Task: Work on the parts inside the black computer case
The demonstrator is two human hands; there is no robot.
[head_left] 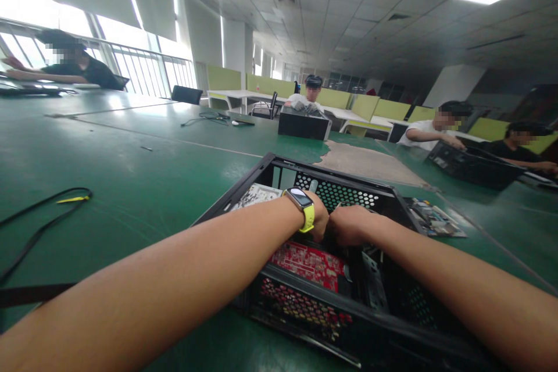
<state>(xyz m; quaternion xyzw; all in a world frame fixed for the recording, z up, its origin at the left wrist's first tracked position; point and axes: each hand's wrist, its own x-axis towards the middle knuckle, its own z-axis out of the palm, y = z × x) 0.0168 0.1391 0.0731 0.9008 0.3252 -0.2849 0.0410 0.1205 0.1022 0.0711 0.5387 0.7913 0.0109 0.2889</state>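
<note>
A black computer case (329, 171) lies open on the green table, its perforated panels showing. Both of my hands reach down into it and meet near its middle. My left hand (320, 220), below a wrist with a yellow-banded watch (300, 200), is closed, its fingertips hidden. Beside it my right hand (352, 224) is curled into a fist shape; whatever it grips is out of sight. Under my left hand sits a red circuit board (307, 263) inside the case. A metal bracket (374, 279) stands to the right of the board.
A loose circuit board (436, 218) lies right of the case. On the left are a black cable (39, 232) with a yellow tie and a dark strap (35, 295). Several people sit around the table; two handle black cases (304, 124). A worn tan patch (370, 161) marks the tabletop.
</note>
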